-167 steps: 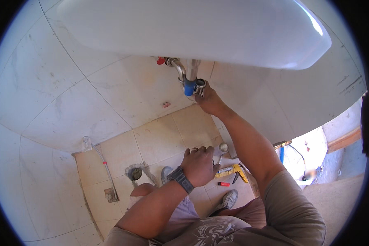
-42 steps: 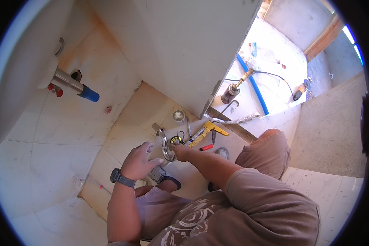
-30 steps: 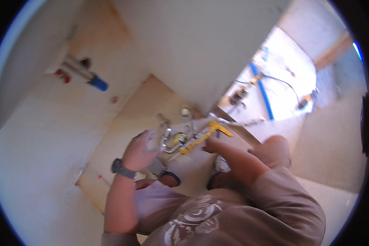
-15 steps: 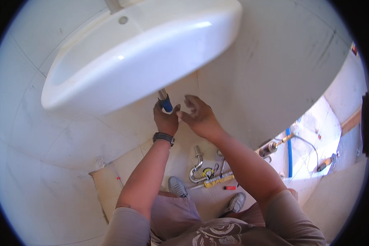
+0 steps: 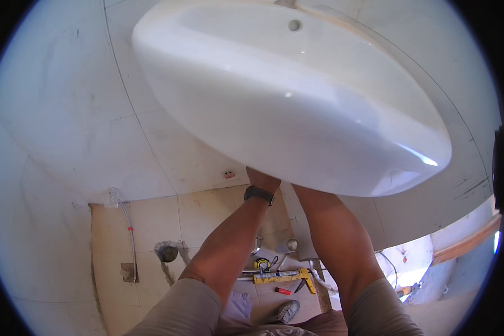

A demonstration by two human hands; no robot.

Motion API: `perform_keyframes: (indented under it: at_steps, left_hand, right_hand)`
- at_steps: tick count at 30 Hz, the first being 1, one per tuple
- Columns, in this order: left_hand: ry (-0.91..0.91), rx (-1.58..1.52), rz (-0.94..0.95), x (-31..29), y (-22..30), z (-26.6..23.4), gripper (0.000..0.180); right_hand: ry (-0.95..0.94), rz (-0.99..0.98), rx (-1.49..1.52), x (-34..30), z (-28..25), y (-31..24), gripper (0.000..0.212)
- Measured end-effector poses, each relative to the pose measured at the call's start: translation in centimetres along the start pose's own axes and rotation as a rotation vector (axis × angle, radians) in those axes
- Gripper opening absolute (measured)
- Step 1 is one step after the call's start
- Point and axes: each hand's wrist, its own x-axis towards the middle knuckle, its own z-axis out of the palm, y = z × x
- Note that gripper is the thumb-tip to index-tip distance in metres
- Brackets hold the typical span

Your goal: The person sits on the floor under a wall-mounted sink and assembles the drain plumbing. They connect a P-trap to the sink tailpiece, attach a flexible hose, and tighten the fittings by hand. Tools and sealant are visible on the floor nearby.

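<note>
A white ceramic wash basin [image 5: 297,117] fills the upper middle of the view, fixed at the wall. Both arms reach up under its lower edge. Of my left hand [image 5: 263,178] only the back near the wrist shows, above a dark watch [image 5: 259,195]; its fingers are hidden behind the basin. My right forearm [image 5: 333,224] goes under the basin just to the right, and that hand is covered entirely. What either hand touches cannot be seen. The metal drain pipe with the blue piece is out of sight now.
On the tiled floor lie a yellow caulking gun [image 5: 283,276], a yellow tape measure [image 5: 261,264], a small red object [image 5: 283,291] and a metal cylinder [image 5: 288,246]. Left of them is a round floor hole [image 5: 166,252]. A thin hose [image 5: 131,238] hangs down at the left wall.
My view has turned and shifted closer over the basin, which now sits further right. My hands, earlier visible at the blue piece on the drain pipe, have gone up beneath the basin.
</note>
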Motion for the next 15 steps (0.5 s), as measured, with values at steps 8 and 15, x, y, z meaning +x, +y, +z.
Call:
perform_keyframes:
  at_steps: [8,15]
  left_hand:
    - [-0.057,-0.293,-0.091,1.1,1.2,-2.5,0.015]
    - [-0.07,-0.333,-0.09,1.2,1.2,-2.6,0.014]
  right_hand:
    - [-0.01,0.046,0.06,-0.1,-0.7,1.4,0.054]
    - [-0.017,0.058,0.083,0.2,-0.7,2.1,0.054]
